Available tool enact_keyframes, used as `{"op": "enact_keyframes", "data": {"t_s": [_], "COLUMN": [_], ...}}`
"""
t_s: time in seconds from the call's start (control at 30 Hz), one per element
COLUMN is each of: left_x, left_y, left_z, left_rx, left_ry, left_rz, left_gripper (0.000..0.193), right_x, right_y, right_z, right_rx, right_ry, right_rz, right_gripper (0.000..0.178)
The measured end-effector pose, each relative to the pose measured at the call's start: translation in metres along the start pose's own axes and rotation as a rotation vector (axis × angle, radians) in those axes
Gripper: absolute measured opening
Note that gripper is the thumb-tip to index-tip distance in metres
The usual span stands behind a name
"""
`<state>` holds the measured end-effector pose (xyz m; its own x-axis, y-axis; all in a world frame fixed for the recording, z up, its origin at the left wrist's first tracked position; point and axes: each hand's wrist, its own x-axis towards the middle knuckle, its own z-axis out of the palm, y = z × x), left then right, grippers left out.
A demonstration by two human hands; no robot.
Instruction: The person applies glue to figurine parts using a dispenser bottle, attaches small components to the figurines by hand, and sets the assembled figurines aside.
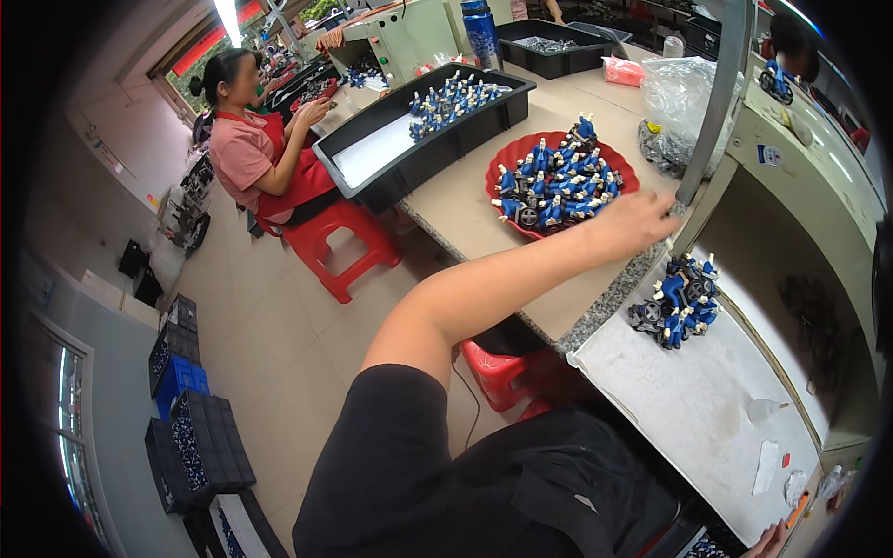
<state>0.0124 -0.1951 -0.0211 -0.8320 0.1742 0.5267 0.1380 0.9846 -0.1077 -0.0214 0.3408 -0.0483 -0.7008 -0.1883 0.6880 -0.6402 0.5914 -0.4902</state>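
Observation:
My left arm stretches across to the right. My left hand (640,224) is above the granite table edge, beside a grey metal post, its fingers apart and no object visible in them. Just left of it, a red scalloped bowl (491,177) holds a heap of small blue-and-white toy figures (558,181), some with grey wheels. Below the hand, another pile of these toy figures (684,302) lies on a white work surface (688,391). At the lower right, my right hand (768,539) shows only in part, its fingers extended near a thin orange tool (797,511).
A black tray (437,135) with more figures stands beyond the bowl, near a blue bottle (481,35). A clear plastic bag (684,98) lies by the post. A small squeeze bottle (766,409) rests on the white surface. A co-worker (251,139) sits on a red stool (339,244).

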Motion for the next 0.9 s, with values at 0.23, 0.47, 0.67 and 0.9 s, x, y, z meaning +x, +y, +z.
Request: {"op": "enact_keyframes", "data": {"t_s": [0.23,0.47,0.67,0.9], "left_x": [-0.015,-0.012,-0.018,-0.012], "left_y": [0.079,0.175,0.178,0.178], "left_z": [-0.059,0.027,0.051,0.061], "left_rx": [-1.842,-1.590,-1.083,-1.119], "left_ry": [0.029,-0.229,-0.118,-0.168], "left_rz": [-0.368,-0.212,0.056,0.018], "left_gripper": [0.062,0.035,0.033,0.037], "right_x": [0.021,0.029,0.028,0.030], "right_y": [0.002,-0.015,-0.038,-0.031], "right_z": [0.084,0.136,0.143,0.153], "right_rx": [0.271,0.444,0.429,0.328], "right_ry": [-0.054,-0.111,-0.235,-0.276], "right_rz": [0.384,0.386,0.365,0.384], "right_gripper": [0.042,0.048,0.051,0.052]}}
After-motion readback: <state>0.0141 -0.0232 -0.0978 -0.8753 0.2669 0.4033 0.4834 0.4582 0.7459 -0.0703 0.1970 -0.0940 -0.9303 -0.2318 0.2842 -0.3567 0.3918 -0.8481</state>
